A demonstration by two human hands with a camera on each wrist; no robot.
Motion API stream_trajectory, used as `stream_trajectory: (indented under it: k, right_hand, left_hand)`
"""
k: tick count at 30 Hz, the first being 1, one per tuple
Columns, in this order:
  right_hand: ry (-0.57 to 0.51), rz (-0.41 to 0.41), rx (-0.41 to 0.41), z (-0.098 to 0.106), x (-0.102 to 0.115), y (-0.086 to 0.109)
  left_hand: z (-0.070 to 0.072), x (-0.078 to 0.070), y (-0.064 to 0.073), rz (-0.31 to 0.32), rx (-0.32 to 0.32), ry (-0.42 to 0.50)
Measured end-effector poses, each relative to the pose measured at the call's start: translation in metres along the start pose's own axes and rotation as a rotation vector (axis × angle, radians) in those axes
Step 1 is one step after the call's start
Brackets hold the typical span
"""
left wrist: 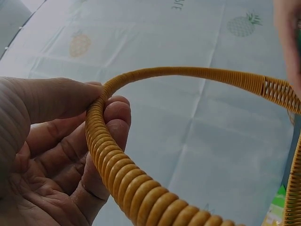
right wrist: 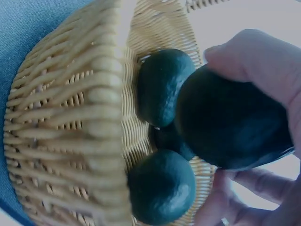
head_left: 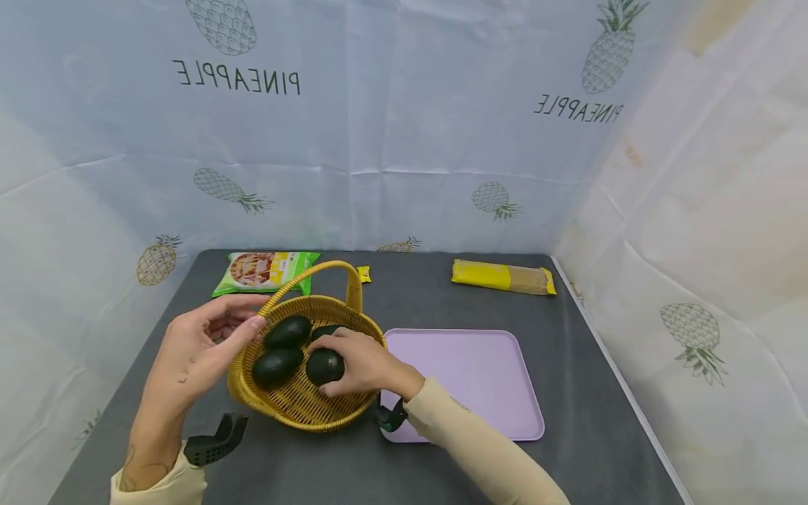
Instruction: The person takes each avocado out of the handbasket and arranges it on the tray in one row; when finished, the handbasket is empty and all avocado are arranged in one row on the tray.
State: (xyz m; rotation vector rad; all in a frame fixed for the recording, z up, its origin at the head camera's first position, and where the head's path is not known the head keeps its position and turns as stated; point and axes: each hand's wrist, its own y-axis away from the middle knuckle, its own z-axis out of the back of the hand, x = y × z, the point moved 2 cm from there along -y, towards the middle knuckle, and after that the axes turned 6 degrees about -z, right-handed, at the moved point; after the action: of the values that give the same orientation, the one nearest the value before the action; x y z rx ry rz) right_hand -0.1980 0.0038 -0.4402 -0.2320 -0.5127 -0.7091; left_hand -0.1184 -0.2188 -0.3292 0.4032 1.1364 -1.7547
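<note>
My left hand [head_left: 198, 347] pinches the wrapped handle [left wrist: 110, 146] of a yellow wicker basket [head_left: 303, 415] between thumb and fingertips. Inside the basket, my right hand [head_left: 366, 361] grips a dark green avocado [head_left: 325, 367], with the thumb on one side and fingers on the other. Two more avocados lie at the basket's left side, one avocado [head_left: 287, 331] behind the other [head_left: 276, 368]. Another avocado [head_left: 325, 330] sits farther back, partly covered by my right hand in the head view. In the right wrist view, the held avocado [right wrist: 230, 120] looms close above the rest.
Right of the basket lies a pale purple tray [head_left: 467, 379], under my right forearm. Behind the basket are a green snack bag [head_left: 265, 272] and a small yellow packet [head_left: 364, 273]. A long yellow package [head_left: 503, 277] lies at the back right. Printed cloth surrounds the dark table.
</note>
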Motion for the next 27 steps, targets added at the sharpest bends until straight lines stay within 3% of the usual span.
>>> stream_trajectory:
  k: [9, 17, 24, 27]
  right_hand:
    - [-0.27, -0.061, -0.087, 0.021, -0.012, 0.017]
    - [-0.345, -0.113, -0.148, 0.031, -0.023, 0.029]
    - [-0.515, -0.166, -0.193, 0.035, -0.033, 0.042]
    - [-0.534, -0.194, -0.222, 0.037, -0.039, 0.049]
  left_hand:
    - [0.001, 0.001, 0.0, 0.004, -0.006, 0.004]
    - [0.002, 0.002, 0.0, 0.004, -0.004, 0.02]
    - [0.001, 0.002, -0.001, -0.009, -0.006, 0.027]
    - [0.001, 0.002, -0.001, -0.01, -0.004, 0.031]
